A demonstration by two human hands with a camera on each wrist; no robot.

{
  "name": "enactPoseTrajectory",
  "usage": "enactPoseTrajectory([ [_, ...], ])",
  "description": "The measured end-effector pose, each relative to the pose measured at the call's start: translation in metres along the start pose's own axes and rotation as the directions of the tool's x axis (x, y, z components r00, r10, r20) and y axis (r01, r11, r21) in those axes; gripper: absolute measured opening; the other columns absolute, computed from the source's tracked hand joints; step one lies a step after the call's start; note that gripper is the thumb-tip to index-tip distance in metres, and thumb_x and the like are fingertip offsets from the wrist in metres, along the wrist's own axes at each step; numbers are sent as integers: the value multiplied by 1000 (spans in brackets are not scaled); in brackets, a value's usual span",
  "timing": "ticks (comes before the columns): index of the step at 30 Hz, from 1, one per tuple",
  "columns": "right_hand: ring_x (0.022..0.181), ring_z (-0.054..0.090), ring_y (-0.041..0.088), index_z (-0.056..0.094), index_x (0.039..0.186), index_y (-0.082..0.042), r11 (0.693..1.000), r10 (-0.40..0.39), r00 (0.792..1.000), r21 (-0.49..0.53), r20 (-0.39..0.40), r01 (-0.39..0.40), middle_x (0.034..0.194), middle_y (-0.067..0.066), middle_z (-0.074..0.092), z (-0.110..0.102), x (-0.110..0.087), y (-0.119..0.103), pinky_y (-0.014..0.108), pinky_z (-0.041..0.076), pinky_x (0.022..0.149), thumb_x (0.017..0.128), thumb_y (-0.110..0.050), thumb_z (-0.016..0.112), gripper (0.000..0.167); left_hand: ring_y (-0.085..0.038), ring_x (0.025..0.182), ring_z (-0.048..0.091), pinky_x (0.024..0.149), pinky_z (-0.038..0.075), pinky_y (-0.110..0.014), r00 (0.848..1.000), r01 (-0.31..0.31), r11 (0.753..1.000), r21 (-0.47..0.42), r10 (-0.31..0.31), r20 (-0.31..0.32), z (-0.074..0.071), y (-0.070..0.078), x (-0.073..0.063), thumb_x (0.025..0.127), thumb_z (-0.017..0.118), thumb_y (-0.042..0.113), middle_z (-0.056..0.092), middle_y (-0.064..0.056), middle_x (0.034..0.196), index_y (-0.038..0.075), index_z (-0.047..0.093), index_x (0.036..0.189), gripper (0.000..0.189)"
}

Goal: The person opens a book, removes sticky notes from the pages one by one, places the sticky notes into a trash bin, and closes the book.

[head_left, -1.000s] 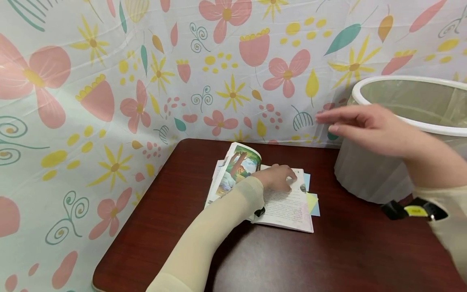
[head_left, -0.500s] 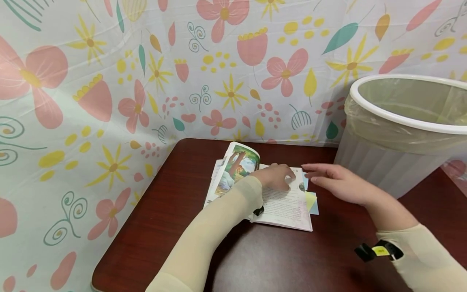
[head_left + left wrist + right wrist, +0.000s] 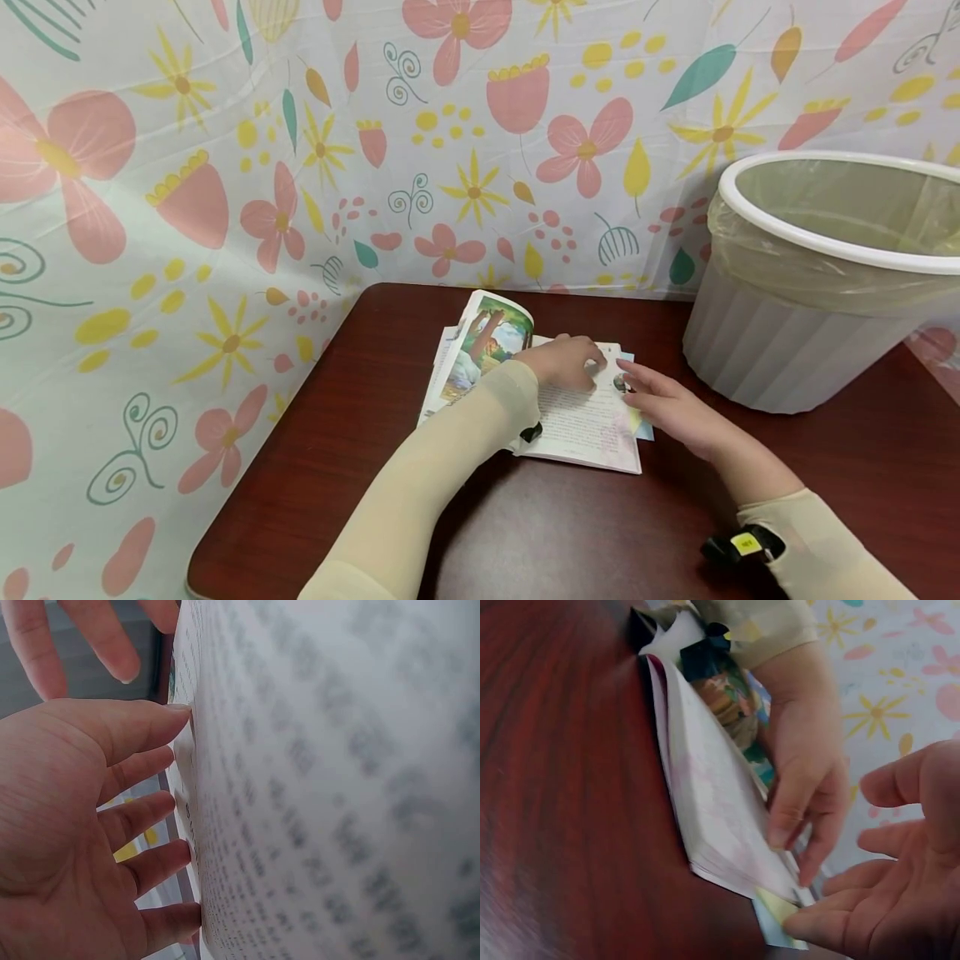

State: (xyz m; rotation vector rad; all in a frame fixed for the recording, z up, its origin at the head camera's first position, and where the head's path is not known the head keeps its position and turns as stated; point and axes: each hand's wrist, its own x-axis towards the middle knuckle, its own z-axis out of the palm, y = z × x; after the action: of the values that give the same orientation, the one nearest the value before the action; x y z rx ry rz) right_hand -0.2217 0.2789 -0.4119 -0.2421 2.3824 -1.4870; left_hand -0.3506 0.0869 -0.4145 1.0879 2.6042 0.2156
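An open book (image 3: 577, 437) lies on the table, with a left page showing a coloured forest picture (image 3: 491, 337) curling upward. My left hand (image 3: 562, 364) rests on the right page, and in the left wrist view its thumb and fingertips (image 3: 174, 919) press on printed paper. Beside the page's right edge is my right hand (image 3: 675, 412), its fingers apart and reaching toward the paper. Yellow and blue sticky tabs stick out there; in the right wrist view a fingertip of the right hand (image 3: 919, 889) is at the yellow tab (image 3: 778, 906). Whether it touches cannot be told.
A white ribbed bin (image 3: 780, 333) with a clear liner stands at the table's back right. Flower-patterned cloth (image 3: 480, 150) hangs behind and left of the dark red-brown table (image 3: 322, 450).
My right hand has come down and left from in front of the bin to the book's right edge. The left hand stays on the page, and the book has not moved.
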Motion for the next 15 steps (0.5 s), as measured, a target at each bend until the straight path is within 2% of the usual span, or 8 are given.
enactPoseTrajectory([
  [3,157,14,48,12,167,-10,995,6,1000,103,-20,-4,169,31,11,3,0,3,64,29,120,109,-25,49,71,-22,144,41,114,42,-36,1000,5,1000,-7,-5,9,-1,2,0,96,68,38,45,13,157,38,61,142,46],
  [6,157,14,48,6,167,-8,983,-11,999,185,-31,17,170,30,7,4,-1,4,50,35,120,110,-24,44,70,-21,145,41,113,42,-36,1000,11,1000,-14,-10,18,-3,4,-1,97,68,38,44,14,158,38,60,142,45],
  [9,155,18,46,2,166,-6,965,-25,999,262,-36,34,170,30,7,4,-1,6,34,44,113,112,-24,40,68,-21,144,41,113,42,-35,1000,11,1000,-17,-11,18,-3,4,-2,98,67,38,45,13,157,37,60,142,45],
  [12,154,18,44,1,166,-6,946,-16,999,324,-45,30,170,29,9,4,0,7,25,48,106,113,-27,38,68,-21,143,42,114,41,-34,1000,4,1000,-15,-4,14,-2,2,-2,98,68,38,46,13,156,36,61,141,44],
  [15,154,19,43,2,166,-7,933,-3,998,359,-55,22,170,28,11,3,0,8,22,50,102,113,-30,38,68,-20,143,42,114,41,-34,1000,2,1000,-12,-2,13,-1,1,-2,97,68,39,47,13,155,36,61,141,44],
])
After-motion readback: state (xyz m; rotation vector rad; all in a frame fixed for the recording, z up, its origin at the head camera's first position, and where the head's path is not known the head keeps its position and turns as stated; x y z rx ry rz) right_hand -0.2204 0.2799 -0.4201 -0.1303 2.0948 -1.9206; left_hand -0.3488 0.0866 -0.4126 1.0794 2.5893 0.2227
